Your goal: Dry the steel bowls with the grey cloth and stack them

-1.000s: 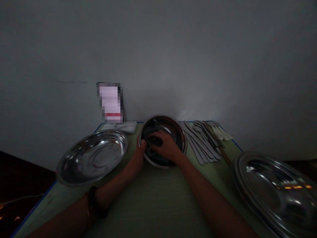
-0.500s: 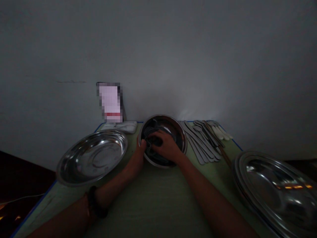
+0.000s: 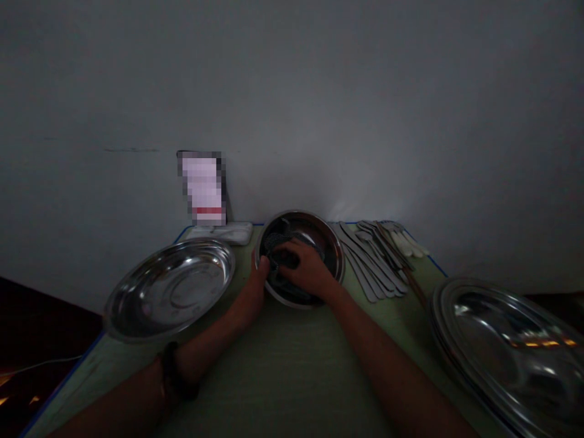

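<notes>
**Round metal bowl (image 3: 336,258) at frame centre, one hand on its side, one inside**

Light poor; fine detail lost. Grey wall (image 3: 292,109) fills the upper half. Green, blue-edged bench (image 3: 283,377) spreads across the lower half.

Stacked metal trays (image 3: 483,347), lower right, run off the frame edge. Oval metal dish (image 3: 182,280), left of centre, lies just beside the left forearm.

The bowl comes next in size, rear middle of the bench. Looks thin-walled: probably stiff, fairly light, smooth enough to slip or turn. Best hold, I judge, is the rim, thumb over the edge and fingers beneath.

Left hand (image 3: 257,286) has that hold on the bowl's left side, thumb at the rim. Right hand (image 3: 308,267) reaches inside, fingers curled in the dark contents (image 3: 276,238); cannot tell if it grips any. Contents look patterned and perhaps soft, material unclear; a pinch at a raised fold would likely serve.

Device (image 3: 203,188), upper left of centre, leans at the wall, screen blurred. Right of the bowl: flat-handled cutlery (image 3: 367,271), then white-handled cutlery (image 3: 406,243). White tray (image 3: 241,233) below the device. Dark bracelet (image 3: 176,372) on the left wrist.
</notes>
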The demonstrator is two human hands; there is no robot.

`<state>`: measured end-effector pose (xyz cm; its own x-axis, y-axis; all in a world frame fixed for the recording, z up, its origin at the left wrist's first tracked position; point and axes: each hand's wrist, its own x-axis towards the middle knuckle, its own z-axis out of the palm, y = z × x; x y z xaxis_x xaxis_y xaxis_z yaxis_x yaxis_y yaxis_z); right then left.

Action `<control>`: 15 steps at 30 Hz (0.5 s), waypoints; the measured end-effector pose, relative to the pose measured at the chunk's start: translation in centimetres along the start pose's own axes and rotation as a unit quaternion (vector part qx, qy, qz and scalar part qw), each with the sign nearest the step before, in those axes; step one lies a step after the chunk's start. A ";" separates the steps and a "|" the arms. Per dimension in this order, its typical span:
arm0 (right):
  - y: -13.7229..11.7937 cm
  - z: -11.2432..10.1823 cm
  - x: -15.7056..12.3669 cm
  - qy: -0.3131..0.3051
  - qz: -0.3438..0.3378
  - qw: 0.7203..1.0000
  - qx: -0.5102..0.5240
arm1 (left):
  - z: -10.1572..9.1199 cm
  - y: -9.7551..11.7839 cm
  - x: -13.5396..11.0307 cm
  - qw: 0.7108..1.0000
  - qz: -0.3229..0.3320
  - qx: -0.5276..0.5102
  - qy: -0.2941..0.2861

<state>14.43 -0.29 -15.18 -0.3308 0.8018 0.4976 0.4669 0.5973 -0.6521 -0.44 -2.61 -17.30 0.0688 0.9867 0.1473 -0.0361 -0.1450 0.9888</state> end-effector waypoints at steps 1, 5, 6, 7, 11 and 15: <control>0.0 0.0 0.0 -0.001 0.000 1.000 0.001 | 0.0 -0.1 0.0 1.000 0.002 -0.002 -0.006; 0.1 0.0 0.0 -0.001 0.005 1.000 0.002 | -0.1 -0.6 0.2 1.000 0.007 -0.014 -0.022; 0.1 0.0 0.0 -0.001 0.006 1.000 0.002 | -0.1 -0.6 0.2 1.000 0.007 -0.016 -0.022; 0.1 0.0 0.0 -0.001 0.005 1.000 0.003 | -0.1 -0.7 0.2 1.000 0.007 -0.016 -0.020; 0.0 0.0 0.0 0.000 0.002 1.000 0.006 | -0.1 -0.4 0.1 1.000 -0.001 -0.010 -0.008; -0.2 -0.1 0.0 -0.002 0.008 1.000 0.000 | 0.0 -0.1 -0.1 1.000 -0.003 -0.003 -0.008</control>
<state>14.41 -0.39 -15.02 -0.3261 0.8115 0.4848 0.4716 0.5841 -0.6606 -0.48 -2.66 -17.40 0.0844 0.9862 0.1422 -0.0423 -0.1390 0.9894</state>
